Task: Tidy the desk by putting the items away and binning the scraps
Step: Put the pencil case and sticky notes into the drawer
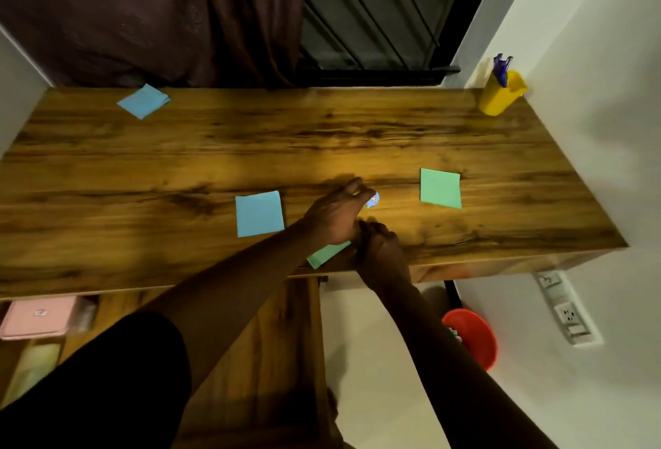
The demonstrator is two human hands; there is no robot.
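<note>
Red bin (472,337): lower right, on the floor; round, smooth plastic. Scraps likely belong here.
Right grip (381,244): lower centre, at the front edge of the counter (179,162); fingers curled. You cannot tell what they hold.
Near green note (327,254): thin paper square, partly under your wrist.
Left grip (336,214): centre; fingertips closed on the round item (372,199), a small blue-and-white disc lying on the wood.
Step in hand: probably lifting it. Pinch the disc by its rim and raise it straight; it may skid on the smooth wood.
Mid notes: blue note (259,213), centre left; green note (440,188), centre right; both flat squares.
Far blue note (143,100): upper left.
Yellow cup (500,94): upper right; holds pens.
</note>
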